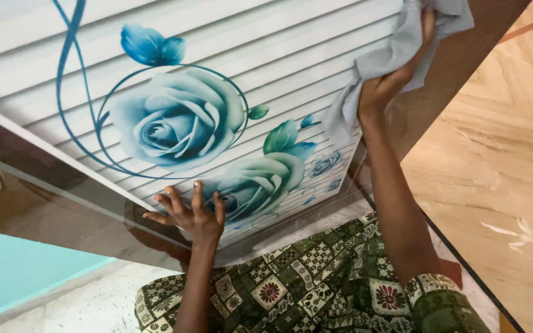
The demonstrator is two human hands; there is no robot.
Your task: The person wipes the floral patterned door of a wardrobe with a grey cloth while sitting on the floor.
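Fingers first: the left hand [191, 216] is spread flat, fingers [197, 192] apart, pressed against the lower edge of a glossy panel [229, 55] at about 7 o'clock in the view. Nothing is gripped there, it's just laid on the surface. The right hand [393, 77] is up at about 1 o'clock, fingers curled together and clamped on a grey cloth [402, 37], which is bunched up and pressed against the panel's right edge.

No containers can be seen anywhere, so nothing to report on that.

Edges: the panel is tilted across the view, its right edge running down from the cloth toward 5 o'clock, where a dark brown frame [458, 55] is met. A brown glossy strip [44, 203] is set along the lower left side, with the left hand's reflection caught in it. Open room is found at 3 o'clock over the marble floor [501, 160].

Materials: the panel is white with ribbed horizontal lines and printed blue roses [177, 120], smooth and shiny. The cloth looks soft and wrinkled. A green patterned garment [316, 283] with floral squares is seen at 6 o'clock. A turquoise surface [20, 265] sits at 8 o'clock.
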